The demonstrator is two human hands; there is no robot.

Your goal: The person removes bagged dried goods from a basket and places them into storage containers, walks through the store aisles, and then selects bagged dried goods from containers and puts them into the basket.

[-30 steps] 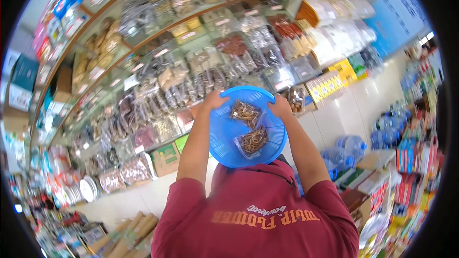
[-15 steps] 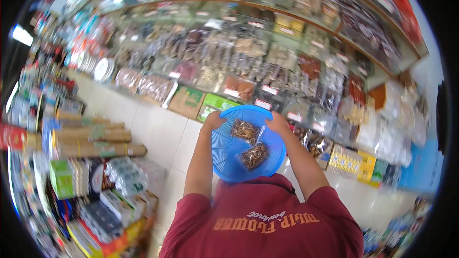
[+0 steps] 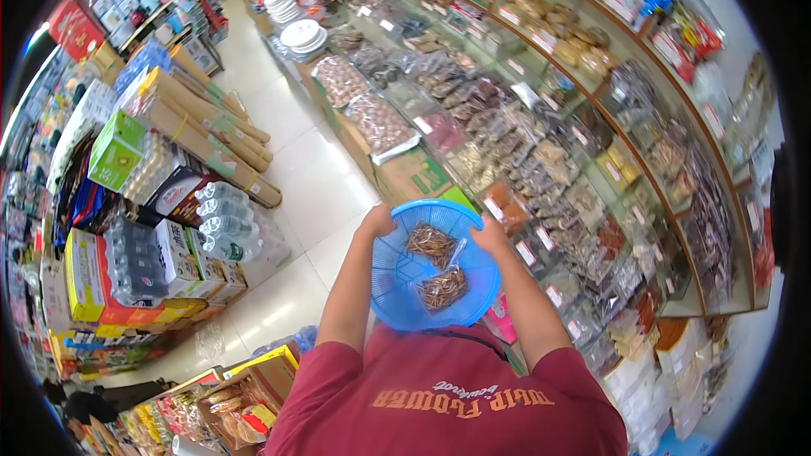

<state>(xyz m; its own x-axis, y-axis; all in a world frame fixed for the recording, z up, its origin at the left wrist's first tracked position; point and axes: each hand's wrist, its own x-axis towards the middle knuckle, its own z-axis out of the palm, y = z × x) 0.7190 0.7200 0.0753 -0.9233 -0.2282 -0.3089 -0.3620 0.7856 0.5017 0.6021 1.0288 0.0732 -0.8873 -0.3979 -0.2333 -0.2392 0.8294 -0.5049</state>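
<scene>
A round blue plastic basket (image 3: 393, 287) is held in front of my chest, its open top facing up. My left hand (image 3: 378, 221) grips its rim at the far left, closed around the edge. On the opposite side my right hand (image 3: 487, 235) is closed on the rim too. Inside lie two clear bags of thin brown dried strips: one bag (image 3: 432, 245) farther from me, another bag (image 3: 443, 288) nearer. What exactly the strips are, I cannot tell.
Shelves with bagged dried goods (image 3: 507, 135) run along the right. White plates (image 3: 302, 35) are stacked at the aisle's far end. Long cardboard rolls (image 3: 228, 143) and packs of bottles (image 3: 226, 221) stand at the left, beside a pale tiled floor (image 3: 325, 190).
My view has swung left along the aisle, so the shelves now run diagonally on the right and more aisle shows. Both hands still hold the basket, with the two bags inside.
</scene>
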